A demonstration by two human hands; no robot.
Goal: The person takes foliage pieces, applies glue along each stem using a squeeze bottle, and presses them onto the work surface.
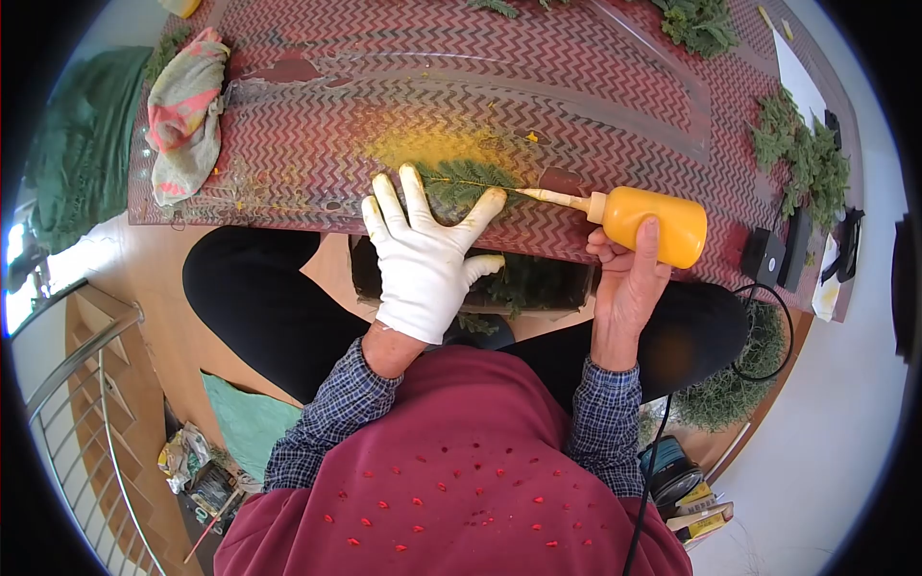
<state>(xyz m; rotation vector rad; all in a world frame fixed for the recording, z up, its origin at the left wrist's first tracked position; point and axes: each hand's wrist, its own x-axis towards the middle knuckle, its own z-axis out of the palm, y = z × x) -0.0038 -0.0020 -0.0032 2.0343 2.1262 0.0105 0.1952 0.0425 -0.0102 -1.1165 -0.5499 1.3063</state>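
A small green sprig (466,180) lies on the patterned red tablecloth (336,115), beside a scatter of yellow powder or paint (437,142). My left hand (423,254), in a white glove with yellow-stained fingertips, rests with spread fingers at the sprig, the fingertips touching its near side. In my bare right hand (629,278) is a yellow squeeze bottle (658,226), held on its side. Its long pale nozzle (552,198) points left and its tip meets the right end of the sprig.
A stained cloth (187,115) lies at the table's left. Green branches (802,149) and a black device (764,257) with a cable are at the right. Below the table edge, between my legs, stands a box (567,285) with greenery. A metal railing (82,355) is at left.
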